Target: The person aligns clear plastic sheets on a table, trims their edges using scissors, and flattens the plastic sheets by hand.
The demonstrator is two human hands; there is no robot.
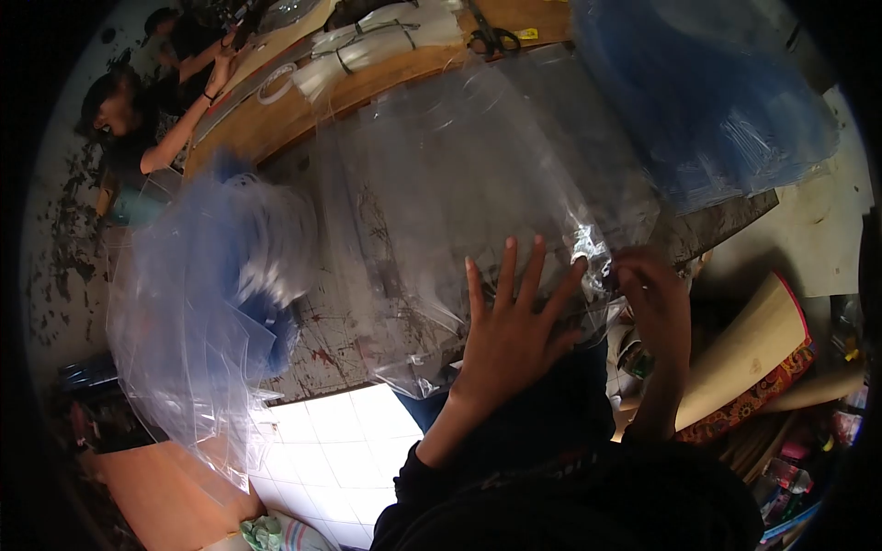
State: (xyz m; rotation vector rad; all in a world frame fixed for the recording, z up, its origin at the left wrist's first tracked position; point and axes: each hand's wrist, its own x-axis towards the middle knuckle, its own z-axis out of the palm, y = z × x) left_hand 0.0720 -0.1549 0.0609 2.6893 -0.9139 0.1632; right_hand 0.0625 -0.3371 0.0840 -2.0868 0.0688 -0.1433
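A clear plastic sheet (459,174) lies across the dark worktable in front of me, with a folded, shiny strip along its right side. My left hand (513,321) rests flat on its near part, fingers spread. At the sheet's right edge, my right hand (654,286) has its fingers curled in, pinching the plastic beside a bright, crinkled patch. Part of the right fingertips is hard to make out. To the left, a loose pile of clear plastic pieces (184,321) hangs over the table edge. A large stack of bluish plastic sheets (707,101) lies at the right.
Black scissors (493,39), a tape roll (277,84) and a tied white bundle (377,46) sit on the wooden board (276,124) at the back. Two other people are at the upper left. Rolled material (749,354) stands at the lower right, near the table edge.
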